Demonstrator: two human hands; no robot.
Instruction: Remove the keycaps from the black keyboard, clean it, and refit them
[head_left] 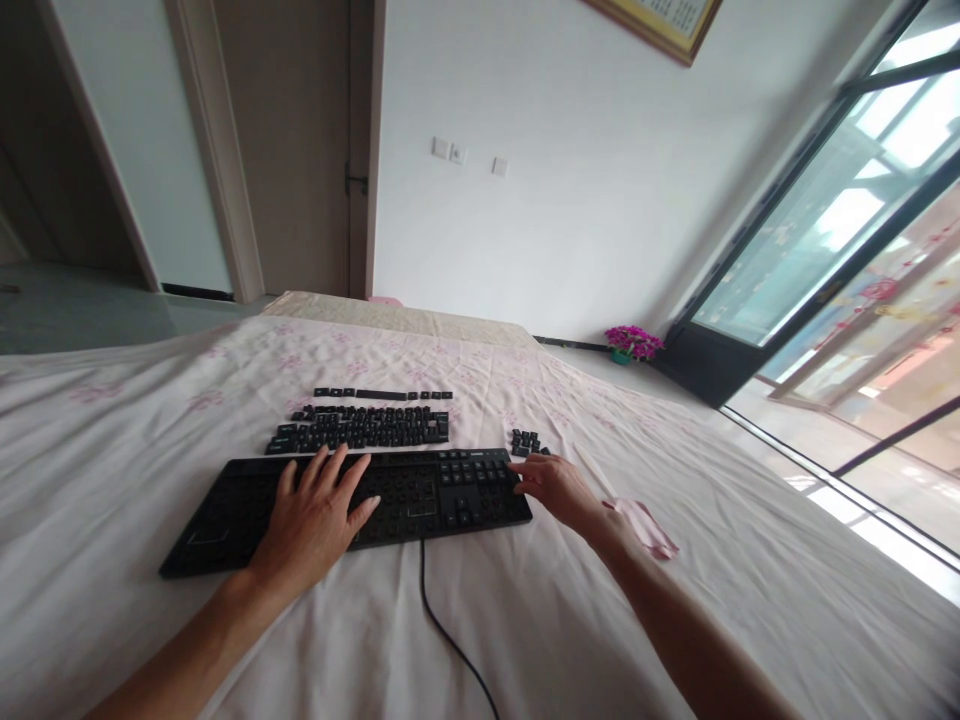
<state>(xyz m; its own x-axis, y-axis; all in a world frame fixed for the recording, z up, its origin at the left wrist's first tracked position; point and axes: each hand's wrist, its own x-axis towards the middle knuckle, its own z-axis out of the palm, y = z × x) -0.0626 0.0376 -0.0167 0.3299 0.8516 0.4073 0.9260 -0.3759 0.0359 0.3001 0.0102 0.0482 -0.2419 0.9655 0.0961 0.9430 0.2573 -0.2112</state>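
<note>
Your long black plastic keyboard (352, 500) lies flat on the bed with the white sheet and pink flowers (525, 600). It is a hard, stiff board, so I think it will not bend when you lift it. It looks light enough for one hand, but it is long, so take it by its two short ends. The sheet under it is soft, so the keyboard may rock when you press on it.

Many key spots on the keyboard look bare, mostly on its left part. The right part has small keys on it. A thin black cord (442, 630) runs from the near edge of the keyboard toward you.

Just behind the keyboard lie rows of loose black key caps (364, 428). They look small, light and smooth, so pinch one by its sides. A little bunch of black key caps (526, 441) sits by the far right corner of the keyboard.

Your left hand (315, 520) lies flat and open on the middle of the keyboard, fingers spread, holding nothing. Your right hand (555, 488) rests at the keyboard's right end, fingers loosely curled. I cannot tell if it pinches a cap.
</note>
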